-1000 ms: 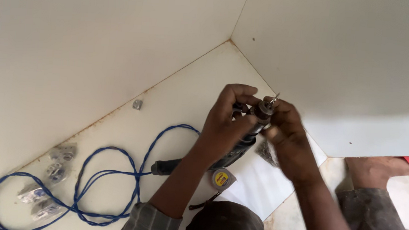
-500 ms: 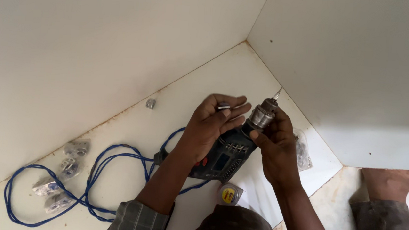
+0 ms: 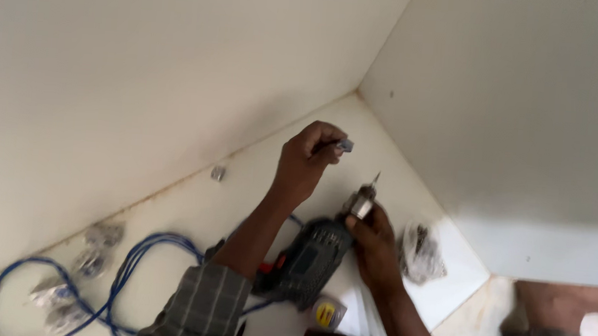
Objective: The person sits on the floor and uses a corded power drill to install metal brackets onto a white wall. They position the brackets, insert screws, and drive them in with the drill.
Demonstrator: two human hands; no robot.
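Off-white board floor point(image 3: 167, 214) in a corner between two plain walls. The right hand point(image 3: 376, 239) grips the drill point(image 3: 309, 261) lying there, while the left hand point(image 3: 307, 160) pinches a small grey piece point(image 3: 344, 145), too blurry to identify. The blue cable point(image 3: 119, 282) is cut off at the bottom edge.

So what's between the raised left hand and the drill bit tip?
Nothing: in the head view, only bare white panel shows between the left hand, pinching a small grey tool, and the drill bit.
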